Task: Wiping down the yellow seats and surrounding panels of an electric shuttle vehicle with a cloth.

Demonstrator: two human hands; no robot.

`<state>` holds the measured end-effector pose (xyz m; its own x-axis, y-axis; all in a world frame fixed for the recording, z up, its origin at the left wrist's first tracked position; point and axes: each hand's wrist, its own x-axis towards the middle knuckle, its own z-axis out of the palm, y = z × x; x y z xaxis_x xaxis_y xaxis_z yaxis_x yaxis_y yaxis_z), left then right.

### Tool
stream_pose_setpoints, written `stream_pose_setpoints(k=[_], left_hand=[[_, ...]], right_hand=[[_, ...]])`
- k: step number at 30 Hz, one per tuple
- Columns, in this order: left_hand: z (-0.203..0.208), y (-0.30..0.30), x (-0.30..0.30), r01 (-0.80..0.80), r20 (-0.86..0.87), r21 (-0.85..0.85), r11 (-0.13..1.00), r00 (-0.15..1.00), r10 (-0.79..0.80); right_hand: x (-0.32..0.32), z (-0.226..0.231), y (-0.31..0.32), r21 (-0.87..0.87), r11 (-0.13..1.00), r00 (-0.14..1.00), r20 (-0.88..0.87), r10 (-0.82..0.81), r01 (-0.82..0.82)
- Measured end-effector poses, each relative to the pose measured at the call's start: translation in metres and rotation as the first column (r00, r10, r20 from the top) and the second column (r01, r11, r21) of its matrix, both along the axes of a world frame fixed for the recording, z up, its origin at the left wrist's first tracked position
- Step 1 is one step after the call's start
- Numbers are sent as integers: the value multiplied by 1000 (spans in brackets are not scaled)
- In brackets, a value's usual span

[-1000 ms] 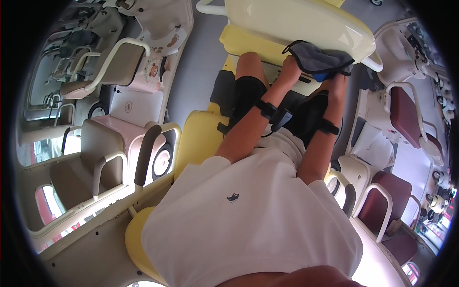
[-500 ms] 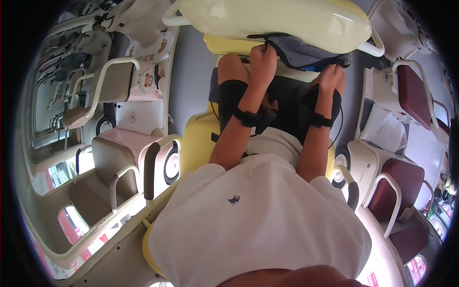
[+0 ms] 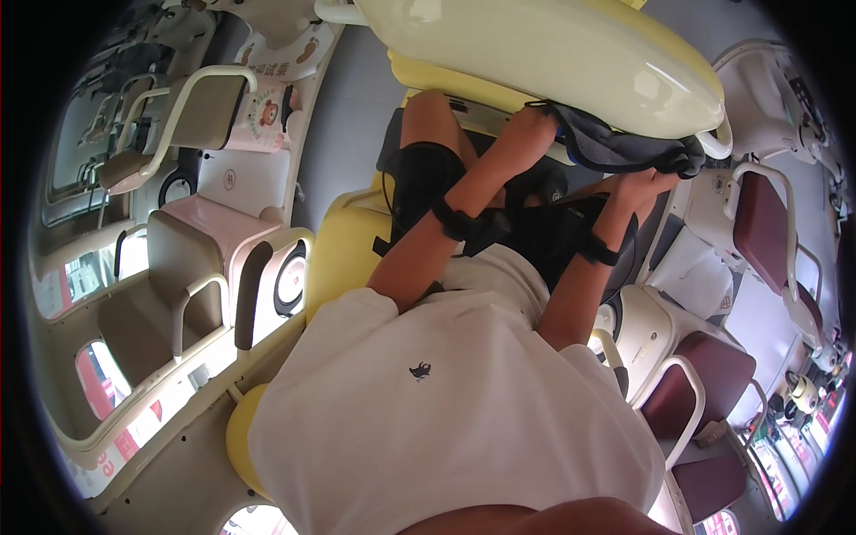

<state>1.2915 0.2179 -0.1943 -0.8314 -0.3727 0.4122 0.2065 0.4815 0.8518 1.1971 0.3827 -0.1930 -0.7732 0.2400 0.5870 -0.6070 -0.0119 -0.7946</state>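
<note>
A dark grey cloth [image 3: 611, 143] with a little blue at its edge hangs along the lower edge of a glossy cream-yellow scooter panel [image 3: 544, 58]. Its left end is gripped by my left hand [image 3: 528, 138], whose fingers are closed and partly hidden behind it. My right hand [image 3: 640, 189] has closed on the cloth's lower right part, just beneath the panel's right end. Both arms reach forward over my lap, a black band round each wrist. How far the cloth reaches behind the panel is hidden.
I am on a yellow scooter body [image 3: 334, 259]. Left of me stands a scooter with a brown seat [image 3: 192, 267] and pale armrest rails. To the right are maroon seats [image 3: 691, 383] with cream rails. Grey floor [image 3: 343, 116] shows between the vehicles.
Both hands and the cloth have shifted right and slightly down in the picture. The whole view has turned a little, so the panel slants down to the right. Both hands keep their hold.
</note>
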Motion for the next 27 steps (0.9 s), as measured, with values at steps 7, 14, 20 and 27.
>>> stream_pose_setpoints(k=[7, 14, 20, 27], left_hand=[[103, -8, 42, -249, -83, -200, 948, 968, 237], [142, -68, 23, -686, -581, -224, 692, 664, 471], [144, -84, -14, -767, -561, -476, 430, 641, 524], [157, -104, -28, -808, -522, -506, 301, 565, 639]], right_hand=[[5, 38, -17, 153, 987, 972, -236, -6, 44], [11, 147, -43, 650, 513, 828, -441, -347, 561], [11, 201, -125, 971, 200, 982, -154, 107, 131], [-20, 202, -102, 978, 198, 941, -128, 314, 67]])
